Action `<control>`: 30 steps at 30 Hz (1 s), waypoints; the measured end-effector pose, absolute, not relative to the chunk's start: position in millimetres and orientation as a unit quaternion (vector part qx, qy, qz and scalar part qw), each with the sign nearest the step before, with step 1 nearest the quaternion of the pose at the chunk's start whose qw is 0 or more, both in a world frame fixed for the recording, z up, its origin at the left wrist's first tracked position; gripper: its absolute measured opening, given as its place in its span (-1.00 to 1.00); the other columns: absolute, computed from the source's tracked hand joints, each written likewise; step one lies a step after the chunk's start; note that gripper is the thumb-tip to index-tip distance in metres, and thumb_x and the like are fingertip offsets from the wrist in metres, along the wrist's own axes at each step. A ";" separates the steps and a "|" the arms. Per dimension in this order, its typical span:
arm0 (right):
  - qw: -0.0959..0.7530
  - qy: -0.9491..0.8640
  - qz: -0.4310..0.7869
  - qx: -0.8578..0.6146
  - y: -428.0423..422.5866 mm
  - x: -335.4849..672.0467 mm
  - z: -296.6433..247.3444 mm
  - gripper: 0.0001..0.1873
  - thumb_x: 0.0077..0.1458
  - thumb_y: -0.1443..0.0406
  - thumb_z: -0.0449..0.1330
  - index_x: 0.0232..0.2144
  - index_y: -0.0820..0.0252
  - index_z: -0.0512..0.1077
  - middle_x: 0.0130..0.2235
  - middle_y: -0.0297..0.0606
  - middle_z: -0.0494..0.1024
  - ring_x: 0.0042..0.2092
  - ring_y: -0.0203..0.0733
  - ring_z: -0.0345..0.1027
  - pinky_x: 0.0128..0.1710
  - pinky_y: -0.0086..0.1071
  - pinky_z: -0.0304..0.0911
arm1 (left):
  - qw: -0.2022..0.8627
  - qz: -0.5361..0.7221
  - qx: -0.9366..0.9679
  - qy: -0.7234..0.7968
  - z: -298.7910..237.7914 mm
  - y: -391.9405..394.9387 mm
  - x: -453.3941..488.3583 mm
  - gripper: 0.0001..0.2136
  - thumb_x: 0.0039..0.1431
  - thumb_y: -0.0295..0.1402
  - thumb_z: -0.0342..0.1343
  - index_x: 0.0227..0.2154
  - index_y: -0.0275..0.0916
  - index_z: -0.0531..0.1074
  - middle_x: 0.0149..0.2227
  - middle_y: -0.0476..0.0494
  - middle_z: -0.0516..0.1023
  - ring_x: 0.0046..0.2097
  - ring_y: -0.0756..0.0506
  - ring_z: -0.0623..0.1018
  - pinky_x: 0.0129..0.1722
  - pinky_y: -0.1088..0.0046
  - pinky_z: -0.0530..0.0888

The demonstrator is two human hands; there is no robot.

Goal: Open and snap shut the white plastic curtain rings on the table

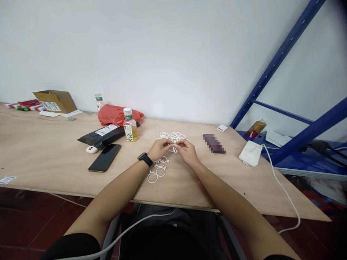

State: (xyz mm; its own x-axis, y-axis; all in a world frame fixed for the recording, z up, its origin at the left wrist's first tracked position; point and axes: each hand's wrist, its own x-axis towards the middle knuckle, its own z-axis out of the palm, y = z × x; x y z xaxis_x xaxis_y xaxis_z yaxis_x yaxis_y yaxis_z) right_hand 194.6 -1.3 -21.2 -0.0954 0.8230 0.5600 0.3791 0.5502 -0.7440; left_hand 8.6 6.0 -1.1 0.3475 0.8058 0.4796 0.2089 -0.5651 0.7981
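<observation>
My left hand (160, 148), with a black watch on its wrist, and my right hand (187, 151) meet over the middle of the table. Their fingertips pinch together on a small white plastic ring (175, 150), most of it covered by the fingers. Just behind the hands lies a loose pile of similar white rings (177, 135), each thin, some with a small eyelet. Below my left hand, several more white rings (153, 177) lie in a line toward the table's front edge.
Left of the hands are a phone (105, 158), a black parcel (104, 135), a drink bottle (130, 126), a red bag (114, 115) and a cardboard box (56, 101). To the right are a pixelated dark object (214, 143), a white power bank (250, 153) with a cable, and blue shelving (276, 54).
</observation>
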 end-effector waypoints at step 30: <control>0.300 -0.794 0.027 -0.528 2.8 199.4 -23.1 -0.84 0.18 0.31 0.10 -0.22 0.12 0.47 -0.21 -0.22 0.58 -0.10 -0.06 0.34 0.00 -0.16 0.09 | 0.122 0.272 0.859 0.416 4.3 6.2 -9.0 -0.76 0.14 -0.18 0.10 -0.41 -0.23 0.56 -0.44 -0.07 0.59 -0.39 -0.03 0.49 -0.33 0.49 0.35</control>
State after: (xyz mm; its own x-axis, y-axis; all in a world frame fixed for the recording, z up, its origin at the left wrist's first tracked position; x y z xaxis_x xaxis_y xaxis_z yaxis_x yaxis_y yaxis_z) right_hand 199.4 2.8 -23.1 -0.2619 0.8554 0.4469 0.8225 0.4401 -0.3604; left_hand -9.0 6.2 4.3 0.5054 0.7818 0.3652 0.6493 -0.6234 0.4358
